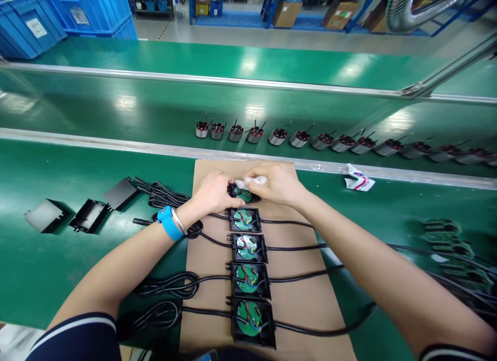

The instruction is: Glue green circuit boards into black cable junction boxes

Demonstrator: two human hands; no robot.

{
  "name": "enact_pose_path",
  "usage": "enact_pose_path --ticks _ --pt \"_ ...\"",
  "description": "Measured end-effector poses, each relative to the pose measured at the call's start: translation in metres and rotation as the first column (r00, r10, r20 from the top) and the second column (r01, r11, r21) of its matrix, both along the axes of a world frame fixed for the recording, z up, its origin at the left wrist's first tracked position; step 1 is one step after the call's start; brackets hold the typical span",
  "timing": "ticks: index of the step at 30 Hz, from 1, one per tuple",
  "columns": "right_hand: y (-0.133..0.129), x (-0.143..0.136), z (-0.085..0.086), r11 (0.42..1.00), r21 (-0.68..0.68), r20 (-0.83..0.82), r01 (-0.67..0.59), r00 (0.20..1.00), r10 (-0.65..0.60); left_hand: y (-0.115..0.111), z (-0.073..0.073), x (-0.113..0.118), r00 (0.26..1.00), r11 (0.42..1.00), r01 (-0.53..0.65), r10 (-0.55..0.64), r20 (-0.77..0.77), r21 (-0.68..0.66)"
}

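Note:
Several open black plastic housings with round green circuit boards and cables at both ends lie in a column on a brown cardboard sheet. At the far end of that column, my left hand steadies the last housing, thumb on its near left side and fingers at its back corner. My right hand pinches a crumpled white wipe over the back edge of this same housing. Part of the housing is hidden beneath my fingers. Nearest to it sits another open housing, touched by neither hand.
Coiled black cables and black box parts lie to the left. A row of wound motor stators stands beyond the metal rail. To the right are a white packet and loose circuit boards. Blue crates stand far left.

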State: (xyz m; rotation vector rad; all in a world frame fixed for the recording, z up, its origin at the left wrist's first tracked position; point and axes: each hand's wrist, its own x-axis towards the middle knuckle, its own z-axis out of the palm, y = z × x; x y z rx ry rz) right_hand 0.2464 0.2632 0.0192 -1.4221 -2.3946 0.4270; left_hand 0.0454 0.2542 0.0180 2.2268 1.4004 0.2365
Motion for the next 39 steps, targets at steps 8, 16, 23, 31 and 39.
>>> enact_pose_path --ticks 8,16,23,31,39 --pt "0.000 -0.028 -0.001 0.989 -0.056 0.205 0.135 0.971 -0.121 0.000 -0.005 0.000 1.000 0.998 0.013 -0.013 -0.006 0.056" --pt "-0.017 -0.009 0.028 0.879 -0.151 -0.006 0.453 0.888 -0.459 0.000 -0.007 0.000 1.000 0.998 0.001 -0.001 -0.006 0.060" --pt "-0.083 0.025 0.061 0.889 -0.332 -0.393 0.316 0.810 -0.435 -0.007 0.015 -0.008 1.000 0.999 0.013 -0.013 -0.010 0.032" --pt "-0.224 -0.006 0.046 0.982 0.094 -0.670 0.165 0.740 -0.060 -0.183 0.079 -0.049 0.857 0.772 0.281 0.065 0.512 -0.570" --pt "-0.298 -0.068 -0.010 0.887 0.206 -0.443 -0.414 0.768 0.462 -0.337 -0.032 -0.028 0.207 0.477 0.334 0.804 0.557 -0.813"
